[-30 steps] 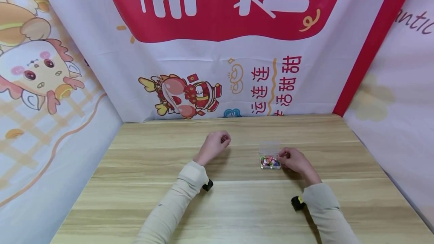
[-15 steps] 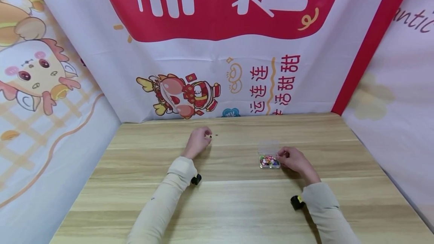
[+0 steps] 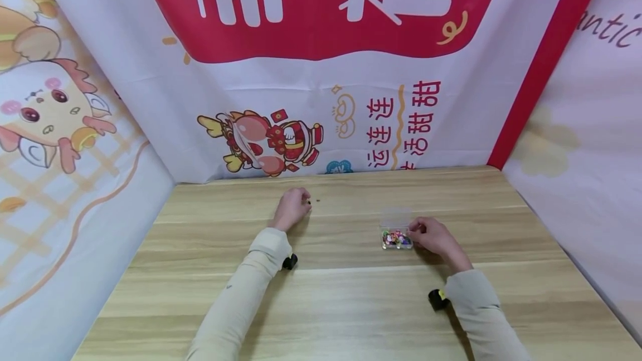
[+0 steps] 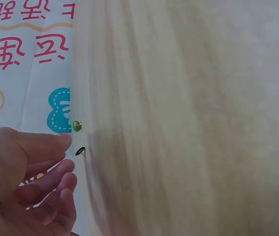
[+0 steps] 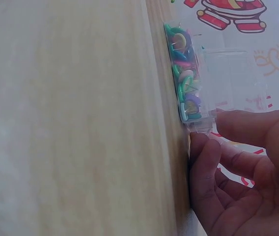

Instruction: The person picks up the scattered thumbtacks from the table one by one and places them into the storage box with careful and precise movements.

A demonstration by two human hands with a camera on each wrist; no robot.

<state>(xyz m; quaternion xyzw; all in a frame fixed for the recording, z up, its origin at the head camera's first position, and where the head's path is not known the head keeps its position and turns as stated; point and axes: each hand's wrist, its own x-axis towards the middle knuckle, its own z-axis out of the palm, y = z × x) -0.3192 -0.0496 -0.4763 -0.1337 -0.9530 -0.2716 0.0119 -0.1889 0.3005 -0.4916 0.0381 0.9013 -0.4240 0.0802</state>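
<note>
My left hand [image 3: 292, 208] is low over the far middle of the table, thumb and fingertips apart. Just beyond the fingertips in the left wrist view stands a black thumbtack [image 4: 80, 151], its thin pin showing. A green thumbtack [image 4: 77, 126] is a little farther off, past the thumb tip. My right hand [image 3: 432, 235] pinches the side edge of a small clear plastic box [image 3: 398, 246] between thumb and fingers. The box stands on the table, its clear lid [image 5: 233, 78] swung up. Inside lie several colourful thumbtacks [image 5: 186, 78], some with pins up.
The wood-grain table [image 3: 346, 305] ends at the back against a printed cloth [image 3: 291, 79] that hangs down to it. More printed cloth hangs along the left and right sides. A dark wrist camera [image 3: 289, 261] sits at my left cuff.
My left hand has moved left, leaving a small tack visible on the table to its right; its fingertips have parted. The right hand stays at the box. The head view has shifted slightly.
</note>
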